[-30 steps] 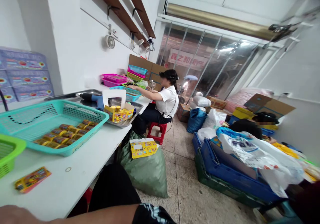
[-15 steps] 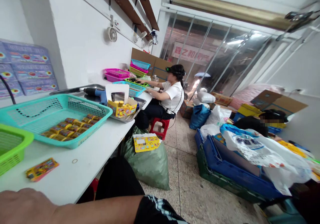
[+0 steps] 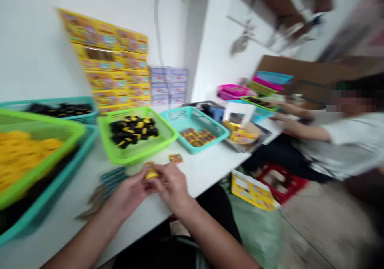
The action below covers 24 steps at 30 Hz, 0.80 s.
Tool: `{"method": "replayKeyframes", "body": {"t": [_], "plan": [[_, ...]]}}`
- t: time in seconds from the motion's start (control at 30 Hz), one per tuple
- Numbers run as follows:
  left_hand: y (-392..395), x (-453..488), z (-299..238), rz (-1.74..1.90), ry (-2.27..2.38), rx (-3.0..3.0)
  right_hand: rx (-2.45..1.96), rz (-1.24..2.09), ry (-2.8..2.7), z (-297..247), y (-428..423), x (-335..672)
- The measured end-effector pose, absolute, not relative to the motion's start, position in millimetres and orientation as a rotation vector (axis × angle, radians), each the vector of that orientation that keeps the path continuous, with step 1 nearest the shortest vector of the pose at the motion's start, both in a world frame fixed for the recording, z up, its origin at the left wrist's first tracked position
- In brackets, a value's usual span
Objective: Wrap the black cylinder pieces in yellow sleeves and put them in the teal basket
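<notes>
Over the table edge, my left hand (image 3: 129, 193) and my right hand (image 3: 174, 185) meet around a small yellow piece (image 3: 151, 171) with a printed label. Fingers of both hands are closed on it, and its lower part is hidden behind them. Just beyond my right hand lies a printed sticker card (image 3: 176, 158). By my left wrist are blue-green printed sheets (image 3: 113, 180), blurred. A light green basket (image 3: 144, 156) with black-and-yellow pieces stands behind my hands. To its right, a turquoise basket (image 3: 222, 136) contains rows of labelled yellow pieces.
At left, another green basket (image 3: 72, 131) full of yellow parts rests over a turquoise one (image 3: 36, 226). Yellow printed boxes (image 3: 120, 67) are stacked by the wall. A co-worker (image 3: 354, 137) sits at right. A green sack (image 3: 255, 231) with a flat yellow carton (image 3: 253, 191) stands beside my leg.
The view has swung left toward the table in front of me. Both hands now show, together on the yellow piece; earlier only one blurred hand and forearm showed low at left.
</notes>
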<state>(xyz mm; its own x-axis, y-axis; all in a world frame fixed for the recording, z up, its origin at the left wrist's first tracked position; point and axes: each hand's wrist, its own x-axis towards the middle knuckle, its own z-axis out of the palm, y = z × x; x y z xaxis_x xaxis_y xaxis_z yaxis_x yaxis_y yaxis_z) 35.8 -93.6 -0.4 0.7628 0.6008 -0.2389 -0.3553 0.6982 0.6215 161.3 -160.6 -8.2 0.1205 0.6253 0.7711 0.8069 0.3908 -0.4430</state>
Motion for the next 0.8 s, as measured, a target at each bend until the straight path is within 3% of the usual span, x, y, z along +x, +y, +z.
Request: {"method": "replayKeyframes", "body": {"t": [0.13, 0.57, 0.8], "plan": [[-90.6, 18.5, 3.3, 0.605, 0.475, 0.520, -1.257, -0.075, -1.545, -10.8, -155.2, 163.0], [-91.5, 25.7, -7.6, 0.711, 0.568, 0.523, -1.230, -0.293, -1.768, -14.5, -153.8, 157.6], [-91.3, 26.7, 2.0, 0.687, 0.569, 0.476, -1.282, -0.123, -1.627, -20.1, -153.5, 159.1]]}}
